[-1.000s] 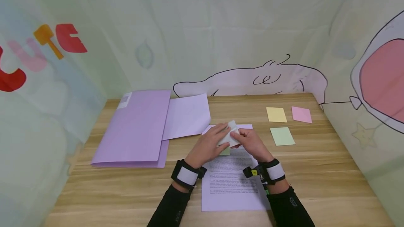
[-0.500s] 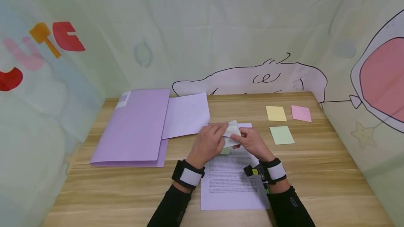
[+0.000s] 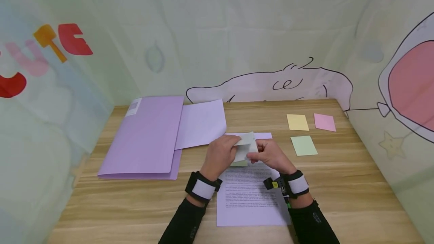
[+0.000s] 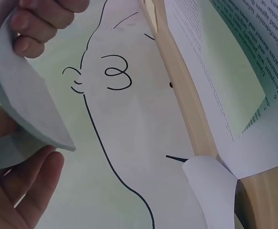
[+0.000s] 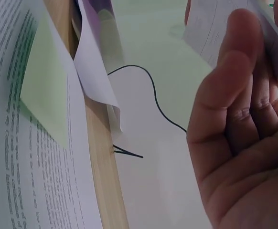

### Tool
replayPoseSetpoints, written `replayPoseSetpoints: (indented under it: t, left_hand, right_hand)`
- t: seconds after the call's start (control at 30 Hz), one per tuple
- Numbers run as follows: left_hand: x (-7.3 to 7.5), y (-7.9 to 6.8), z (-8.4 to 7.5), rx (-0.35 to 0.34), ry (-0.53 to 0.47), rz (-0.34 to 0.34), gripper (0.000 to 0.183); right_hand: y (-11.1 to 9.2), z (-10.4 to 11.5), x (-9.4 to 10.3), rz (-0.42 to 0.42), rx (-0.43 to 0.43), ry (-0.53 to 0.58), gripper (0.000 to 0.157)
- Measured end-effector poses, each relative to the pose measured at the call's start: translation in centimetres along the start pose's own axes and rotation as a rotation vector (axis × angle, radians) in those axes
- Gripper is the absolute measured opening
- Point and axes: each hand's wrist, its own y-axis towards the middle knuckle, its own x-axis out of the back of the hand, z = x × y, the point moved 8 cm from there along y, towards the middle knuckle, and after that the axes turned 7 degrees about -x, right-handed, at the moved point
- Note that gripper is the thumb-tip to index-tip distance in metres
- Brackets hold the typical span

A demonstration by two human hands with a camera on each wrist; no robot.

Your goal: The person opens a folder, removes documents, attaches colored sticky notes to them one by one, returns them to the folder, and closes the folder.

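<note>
“Two hands on the pale paper [image 3: 242, 153], yes?”

“Yes. Your left hand [image 3: 220, 153] pinches its left side, your right hand [image 3: 272, 155] its right side, and it is raised above the printed page [image 3: 251, 199].”

“What do your wrist cameras add?”

“From the left wrist you get the paper's bowed leaf, with its edges showing between your two hands; your head view flattens it into overlapping pale flaps. Both wrists show you a green note [image 4: 229, 67] lying on the page beneath your grip, while from the head just a strip of it peeks out. They also catch the curled corner of the blank sheet [image 3: 201, 123], left of your grip.”

“And the head view?”

“It alone lays out whole, to the right of your grip, the yellow note [image 3: 297, 122], pink note [image 3: 324, 122] and second green note [image 3: 304, 145]. Farther left than the sheet is your purple folder [image 3: 145, 138].”

“Anything you can read?”

“‘Confidential’ on the page, upside down from your left wrist; ‘Company’ from your right. Well left of your grip, the wall letters [image 3: 45, 35] spell CUTE, the C cut off by the edge. The folder's white label [image 3: 133, 107] is too small to read.”
</note>
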Motion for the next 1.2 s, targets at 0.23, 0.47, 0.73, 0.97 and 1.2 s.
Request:
replayPoseSetpoints:
  t: [0.23, 0.47, 0.73, 0.97, 1.2]
  left_hand:
    - [0.9, -0.1, 0.4, 0.089, 0.028, -0.075, 0.016]
    - [0.5, -0.7, 1.5, 0.238, -0.171, -0.065, 0.008]
    - [-0.5, -0.8, 2.8, 0.383, -0.495, -0.077, 0.012]
    - [-2.3, -1.4, 3.5, 0.595, -0.849, -0.046, 0.017]
    - [-0.9, -2.8, 5.6, 0.772, -0.984, -0.224, 0.03]
  right_hand:
    - [-1.1, 2.4, 0.2, -0.054, 0.02, -0.065, 0.016]
    - [-1.3, 1.2, 0.9, -0.043, -0.01, -0.1, 0.017]
    - [-1.4, -0.8, 2.6, -0.033, 0.018, -0.169, 0.02]
    - [-2.7, -1.4, 3.6, -0.034, -0.01, -0.186, 0.017]
    - [-4.6, -2.6, 5.7, -0.108, -0.037, -0.146, 0.02]
